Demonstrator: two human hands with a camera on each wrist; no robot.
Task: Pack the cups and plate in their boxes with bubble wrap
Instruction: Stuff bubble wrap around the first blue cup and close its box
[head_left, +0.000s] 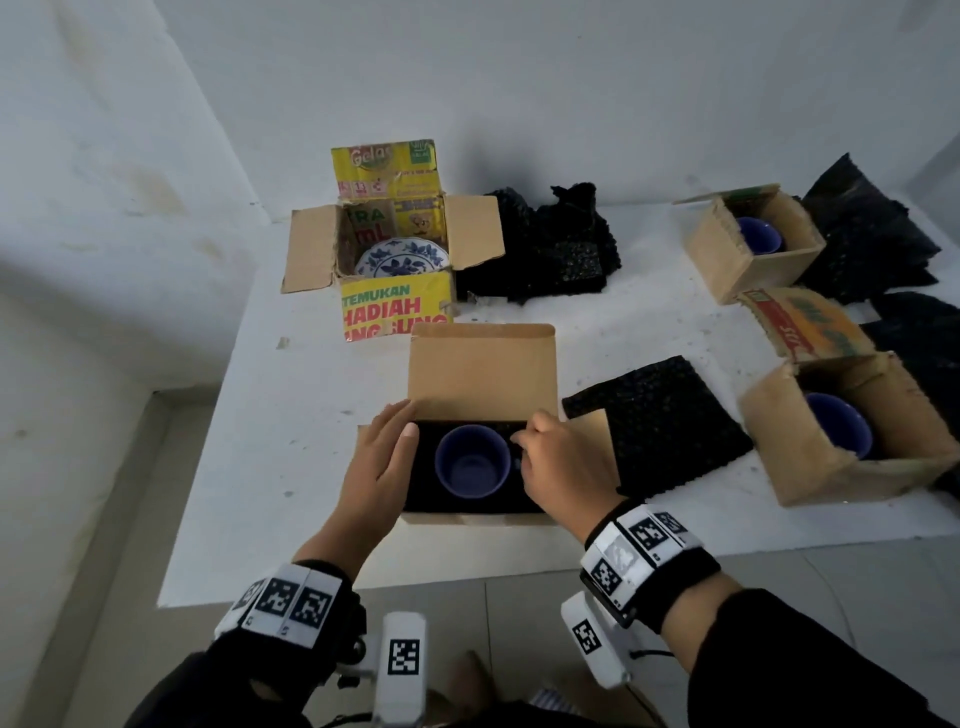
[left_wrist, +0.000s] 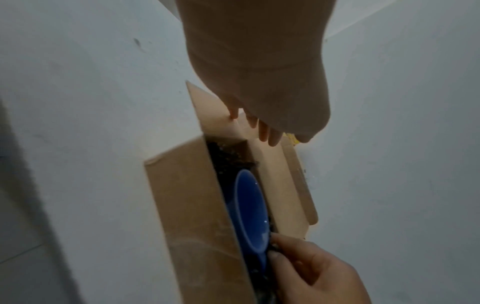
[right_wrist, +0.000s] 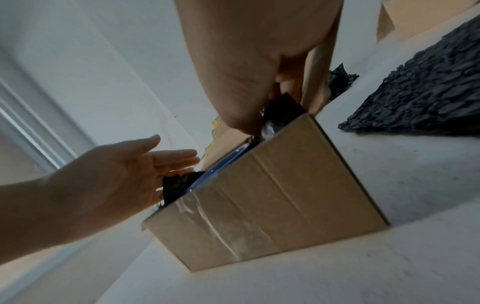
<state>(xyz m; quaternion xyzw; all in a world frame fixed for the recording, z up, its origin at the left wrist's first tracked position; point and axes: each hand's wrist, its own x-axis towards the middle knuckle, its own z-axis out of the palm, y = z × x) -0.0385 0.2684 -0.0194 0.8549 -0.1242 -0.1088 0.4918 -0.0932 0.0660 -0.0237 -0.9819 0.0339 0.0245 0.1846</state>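
A blue cup (head_left: 471, 462) stands upright in the brown box (head_left: 483, 364) at the table's near edge, with black bubble wrap (head_left: 423, 493) lining the box around it. My left hand (head_left: 384, 457) lies flat with straight fingers on the left side of the box; the right wrist view shows the left hand (right_wrist: 124, 174) open beside the wrap. My right hand (head_left: 556, 462) pinches the black wrap (right_wrist: 283, 107) at the cup's right side. In the left wrist view the cup (left_wrist: 252, 205) sits inside the box (left_wrist: 192, 205) and the right hand (left_wrist: 311, 273) grips the wrap next to it.
A yellow box (head_left: 395, 306) at the back holds the blue-and-white plate (head_left: 400, 257). Two brown boxes at the right each hold a blue cup (head_left: 758, 236) (head_left: 836, 423). Black bubble wrap sheets (head_left: 654, 421) (head_left: 550, 244) (head_left: 862, 228) lie on the white table (head_left: 291, 441).
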